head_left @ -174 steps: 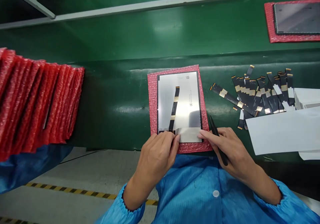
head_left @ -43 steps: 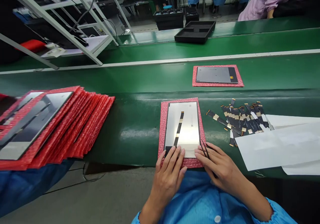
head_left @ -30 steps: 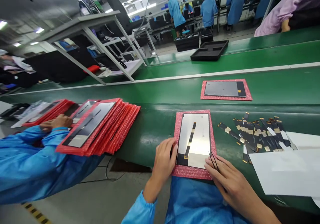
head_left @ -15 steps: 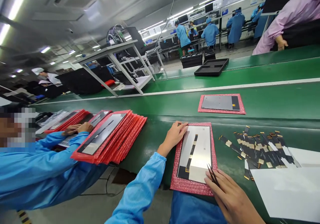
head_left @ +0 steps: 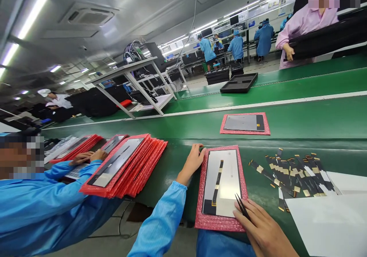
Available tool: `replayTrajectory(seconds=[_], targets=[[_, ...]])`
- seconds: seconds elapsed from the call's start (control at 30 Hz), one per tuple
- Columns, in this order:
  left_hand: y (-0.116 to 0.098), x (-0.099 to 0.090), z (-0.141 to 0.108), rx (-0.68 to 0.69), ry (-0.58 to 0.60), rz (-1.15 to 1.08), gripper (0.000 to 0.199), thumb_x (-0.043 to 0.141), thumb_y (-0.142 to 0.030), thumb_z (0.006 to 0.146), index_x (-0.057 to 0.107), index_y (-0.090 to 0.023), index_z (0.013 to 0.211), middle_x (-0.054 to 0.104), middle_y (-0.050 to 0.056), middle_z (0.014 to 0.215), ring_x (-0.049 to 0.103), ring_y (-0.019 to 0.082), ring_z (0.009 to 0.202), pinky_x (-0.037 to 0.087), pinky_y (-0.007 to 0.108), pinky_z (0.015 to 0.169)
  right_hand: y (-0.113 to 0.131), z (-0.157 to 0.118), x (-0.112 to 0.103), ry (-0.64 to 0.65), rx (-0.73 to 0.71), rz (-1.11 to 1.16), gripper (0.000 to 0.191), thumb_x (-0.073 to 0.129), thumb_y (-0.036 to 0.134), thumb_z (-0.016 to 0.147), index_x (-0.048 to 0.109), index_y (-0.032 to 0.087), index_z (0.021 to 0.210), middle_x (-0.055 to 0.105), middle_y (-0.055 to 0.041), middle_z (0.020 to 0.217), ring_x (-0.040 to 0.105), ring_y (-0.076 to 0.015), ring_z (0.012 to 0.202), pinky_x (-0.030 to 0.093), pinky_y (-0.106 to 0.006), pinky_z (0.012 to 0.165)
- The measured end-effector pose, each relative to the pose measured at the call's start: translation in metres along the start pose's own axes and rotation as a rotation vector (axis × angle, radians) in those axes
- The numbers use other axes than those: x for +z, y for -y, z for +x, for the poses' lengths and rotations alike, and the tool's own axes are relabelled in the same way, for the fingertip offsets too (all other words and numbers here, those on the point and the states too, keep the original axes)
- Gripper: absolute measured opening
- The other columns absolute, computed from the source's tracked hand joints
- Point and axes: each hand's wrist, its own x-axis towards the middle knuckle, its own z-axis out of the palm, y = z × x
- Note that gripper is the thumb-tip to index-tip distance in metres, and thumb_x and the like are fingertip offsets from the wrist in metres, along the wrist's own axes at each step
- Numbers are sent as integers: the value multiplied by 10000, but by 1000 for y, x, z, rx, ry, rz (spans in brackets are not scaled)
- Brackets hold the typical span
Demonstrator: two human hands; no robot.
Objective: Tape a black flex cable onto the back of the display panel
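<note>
A display panel (head_left: 233,180) with a silver-white back lies on a pink bubble-wrap sheet (head_left: 219,224) in front of me. A dark flex cable (head_left: 218,182) runs lengthwise on the panel, its lower end at the black strip. My left hand (head_left: 195,160) is at the sheet's upper left edge, fingers extended and apart; whether it touches the sheet is unclear. My right hand (head_left: 262,222) holds black tweezers (head_left: 242,207) by the panel's lower right corner, tips pointing up and slightly apart. To the right lies a loose pile of flex cables (head_left: 298,173).
White sheets (head_left: 329,222) lie at the right. Another panel (head_left: 243,122) on bubble wrap is further back, before a black tray (head_left: 239,83). Red-wrapped panels (head_left: 126,169) are stacked left, beside a co-worker's blue sleeve (head_left: 57,203). A person in pink (head_left: 298,31) stands across the line.
My left hand has drawn back left from the panel's upper corner to the sheet's edge. The view has shifted slightly. The person in pink now shows more, holding something black.
</note>
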Motion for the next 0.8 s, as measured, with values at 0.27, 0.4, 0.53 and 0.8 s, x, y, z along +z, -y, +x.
replayTrajectory(seconds=[0.27, 0.4, 0.53, 0.8], targets=[[6, -5, 11, -13, 110, -57, 265, 548, -366, 992, 600, -163, 1155, 642, 37, 1168, 647, 138, 1020, 573, 357, 886, -2, 1, 0, -35, 1, -5, 586, 510, 178, 792, 581, 354, 1347, 708, 97, 1272, 715, -203, 1181, 583, -247, 1010], [1, -10, 6, -21, 120, -124, 340, 425, -463, 1026, 582, -203, 1181, 686, -7, 1000, 657, 114, 907, 546, 316, 845, -2, 2, -1, -56, -6, 9, 592, 513, 167, 779, 594, 355, 1334, 740, 75, 1217, 739, -207, 1141, 611, -264, 981], [-2, -11, 2, -162, 247, -394, 564, 292, -677, 961, 464, -304, 1346, 725, -16, 988, 657, 138, 1008, 498, 305, 870, -3, 4, 0, -80, -2, 38, 594, 540, 165, 769, 600, 367, 1323, 739, 75, 1212, 767, -236, 1081, 654, -287, 918], [-14, -11, -13, -228, 434, -802, 851, 311, -863, 797, 477, -281, 1396, 746, 41, 1116, 635, 236, 1197, 533, 438, 927, -5, 12, -6, -113, -34, 33, 532, 546, 199, 782, 644, 367, 1278, 730, 89, 1216, 795, -257, 1002, 690, -295, 833]])
